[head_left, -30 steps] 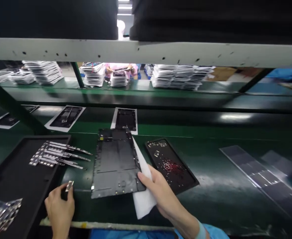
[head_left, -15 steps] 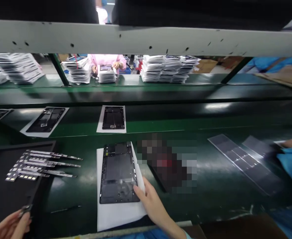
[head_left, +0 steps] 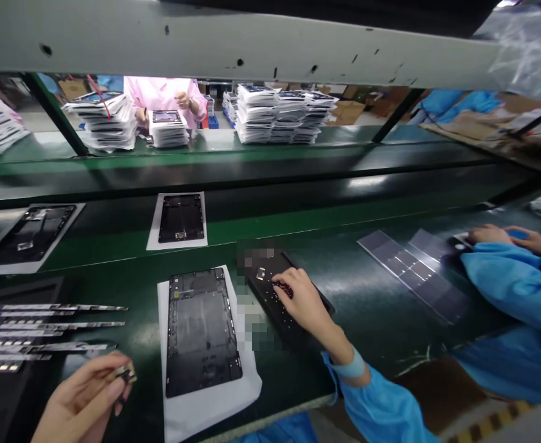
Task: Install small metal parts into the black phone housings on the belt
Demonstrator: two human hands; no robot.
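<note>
My left hand [head_left: 83, 400] is at the lower left, fingers pinched on a small metal part [head_left: 125, 373]. A black device frame [head_left: 201, 329] lies on a white paper sheet [head_left: 215, 403] in front of me, between my hands. My right hand [head_left: 300, 298] reaches over a black tray [head_left: 280, 311] to the right of the frame, fingers curled down onto small red bits in it; whether it holds one is hidden. Rows of silver flex strips [head_left: 44, 329] lie on a black tray at the left.
Two more frames on paper [head_left: 181, 218] [head_left: 26, 237] ride the green belt behind. A co-worker's blue sleeves and hands [head_left: 505, 237] work at the right near grey strips [head_left: 411, 277]. Stacks of sheets [head_left: 277, 114] and a person in pink stand beyond.
My right hand left the frame's corner and moved right onto the black tray. My left hand came up from the lower left edge with the small part. The view swung rightwards.
</note>
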